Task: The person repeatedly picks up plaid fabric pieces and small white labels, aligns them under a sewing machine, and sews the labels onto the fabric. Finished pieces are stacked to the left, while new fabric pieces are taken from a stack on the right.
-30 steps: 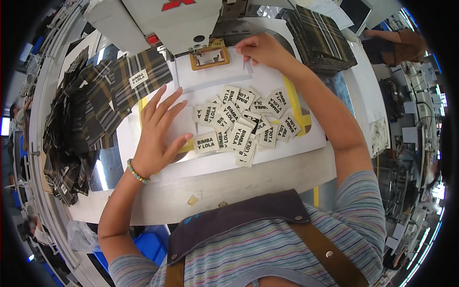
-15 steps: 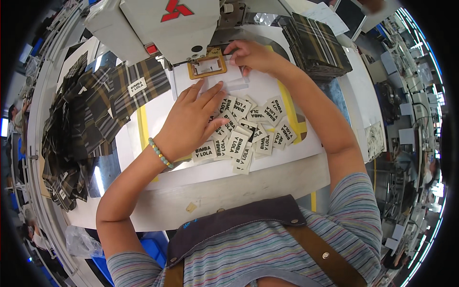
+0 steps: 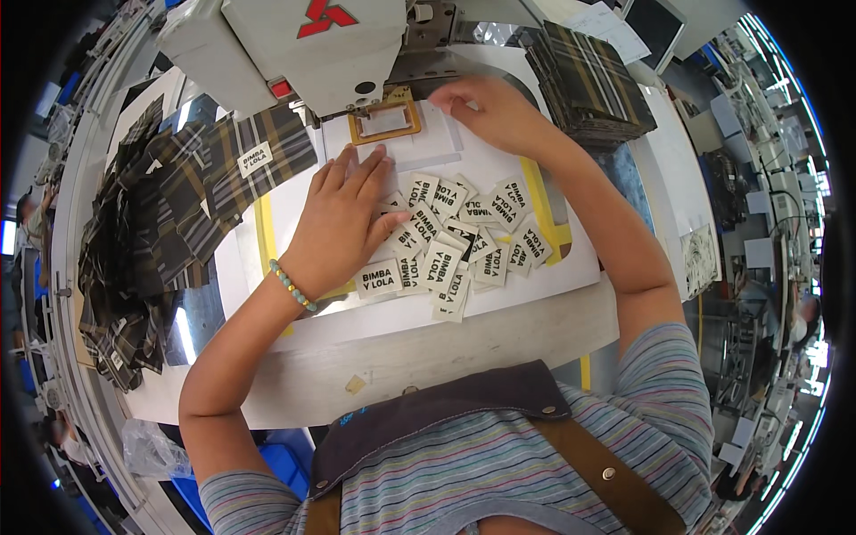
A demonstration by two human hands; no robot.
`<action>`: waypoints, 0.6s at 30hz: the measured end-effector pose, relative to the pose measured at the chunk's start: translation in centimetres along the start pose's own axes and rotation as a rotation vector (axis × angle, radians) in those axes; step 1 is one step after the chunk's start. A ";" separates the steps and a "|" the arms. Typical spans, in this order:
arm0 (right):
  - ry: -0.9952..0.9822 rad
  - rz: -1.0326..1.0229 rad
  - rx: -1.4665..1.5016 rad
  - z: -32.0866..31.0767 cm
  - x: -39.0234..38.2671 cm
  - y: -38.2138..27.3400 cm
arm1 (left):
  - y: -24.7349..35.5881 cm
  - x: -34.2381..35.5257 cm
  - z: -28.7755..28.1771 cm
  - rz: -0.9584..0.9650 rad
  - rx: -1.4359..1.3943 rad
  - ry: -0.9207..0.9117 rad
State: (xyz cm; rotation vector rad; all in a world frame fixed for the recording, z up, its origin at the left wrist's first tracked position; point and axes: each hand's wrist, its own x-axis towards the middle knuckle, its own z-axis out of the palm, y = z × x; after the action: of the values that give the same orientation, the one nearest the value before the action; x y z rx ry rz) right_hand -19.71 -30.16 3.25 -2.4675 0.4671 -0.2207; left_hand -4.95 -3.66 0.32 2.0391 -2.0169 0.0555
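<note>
My left hand (image 3: 343,209) lies palm down with its fingers spread. Its fingertips touch a clear plastic plate (image 3: 428,160) just in front of a small yellow-brown frame (image 3: 385,122), which sits under the head of a white sewing machine (image 3: 308,53). Beside that plate, to the right, is my right hand (image 3: 499,116), its fingers bent and smeared by motion; whether anything is in them cannot be made out. Next to my left thumb, a loose pile of cream fabric labels (image 3: 443,265) with dark print covers the white board (image 3: 535,290).
Plaid fabric pieces (image 3: 178,178) are heaped at the left, the nearest one bearing a cream label (image 3: 255,159). A neat stack of plaid pieces (image 3: 596,85) stands at the back right. Yellow tape (image 3: 546,205) edges the work area. A screen (image 3: 655,31) is behind the stack.
My right hand has drawn back to the right, away from the frame. My left hand has slid slightly left, and the clear plate's edge now lies straighter.
</note>
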 end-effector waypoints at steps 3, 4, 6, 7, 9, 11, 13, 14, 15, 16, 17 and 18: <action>-0.005 -0.181 -0.144 0.8 -3.0 -0.9 | 0.0 -0.1 0.2 0.008 -0.023 0.000; 0.006 -0.266 -0.186 1.3 -3.9 -1.1 | 0.0 0.0 0.2 0.007 -0.030 0.002; 0.042 -0.303 -0.251 2.7 -4.9 -1.9 | 0.1 0.0 0.3 0.001 -0.038 0.004; 0.062 -0.318 -0.285 3.4 -5.1 -1.9 | 0.2 0.0 0.2 0.001 -0.032 0.005; 0.096 -0.344 -0.324 4.8 -5.0 -1.1 | 0.2 0.3 0.2 0.008 -0.020 0.007; 0.138 -0.353 -0.363 5.7 -5.1 -1.6 | 0.1 0.2 0.1 0.001 -0.038 0.010; 0.122 -0.323 -0.376 6.3 -5.0 -1.5 | 0.0 0.1 0.1 -0.001 -0.057 0.014; 0.114 -0.307 -0.382 6.5 -4.9 -1.4 | -0.1 0.0 0.1 0.000 -0.066 0.017; 0.123 -0.305 -0.381 6.6 -4.8 -1.4 | -0.2 0.1 0.2 0.001 -0.075 0.020; 0.130 -0.301 -0.378 6.7 -4.8 -1.3 | -0.3 0.2 0.2 0.001 -0.070 0.019; 0.137 -0.296 -0.375 6.8 -4.8 -1.4 | -0.3 0.4 0.2 0.000 -0.064 0.018; 0.139 -0.292 -0.370 6.8 -4.8 -1.4 | -0.3 0.5 0.3 0.000 -0.058 0.017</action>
State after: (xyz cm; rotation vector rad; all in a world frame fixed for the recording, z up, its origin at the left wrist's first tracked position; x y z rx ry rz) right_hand -21.92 -23.57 -1.59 -2.8942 0.2150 -0.4633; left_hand -4.64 -4.22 0.11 1.9970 -1.9841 0.0143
